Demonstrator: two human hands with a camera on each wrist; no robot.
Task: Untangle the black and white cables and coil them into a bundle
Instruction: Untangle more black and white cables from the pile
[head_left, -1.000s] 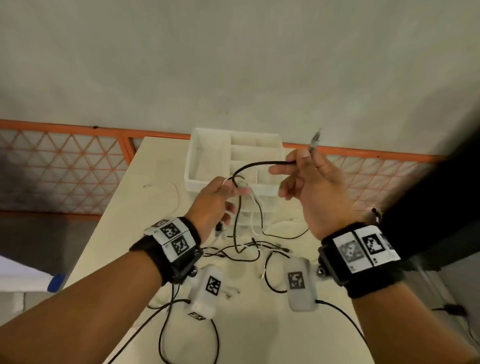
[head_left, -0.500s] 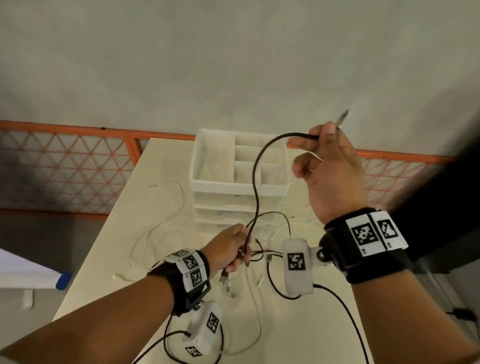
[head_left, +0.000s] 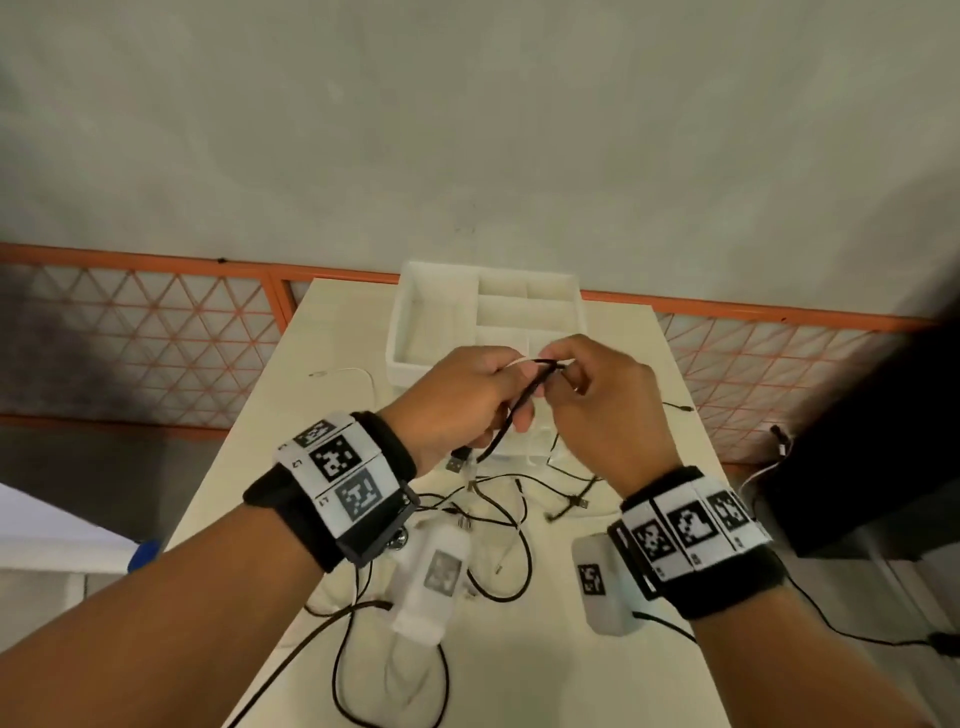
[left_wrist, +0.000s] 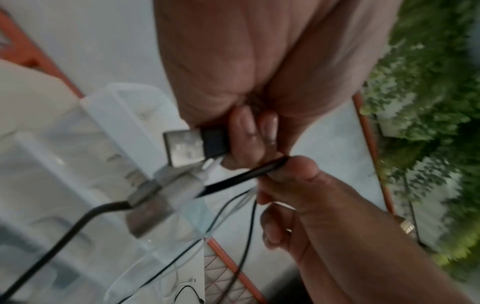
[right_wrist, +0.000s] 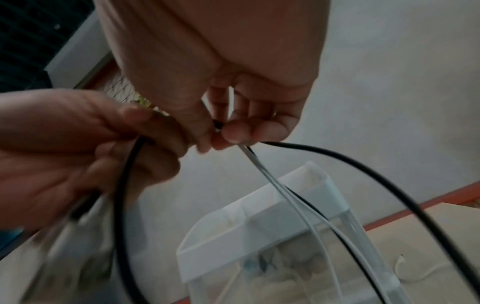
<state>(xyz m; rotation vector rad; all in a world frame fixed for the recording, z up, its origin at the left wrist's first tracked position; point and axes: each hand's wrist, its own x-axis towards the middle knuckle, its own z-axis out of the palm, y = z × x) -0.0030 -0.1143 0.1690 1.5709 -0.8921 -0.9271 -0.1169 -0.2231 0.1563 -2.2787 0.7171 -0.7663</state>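
My two hands meet in the air in front of the white organizer. The left hand grips a thick black cable, and a black USB plug and other plugs stick out below its fingers. Close beside it, the right hand pinches the same black cable together with thin white cables between thumb and fingertips. The black cable hangs from that pinch in a wide loop. More black and white cables lie tangled on the table under my wrists.
The white compartment organizer stands at the table's far end, just behind my hands. A loose white cable lies to its left and a thin black one to its right. An orange mesh fence runs behind the cream table.
The right hand came down from its raised position with the black cable end. The left hand rose from the table, and both now meet in front of the organizer.
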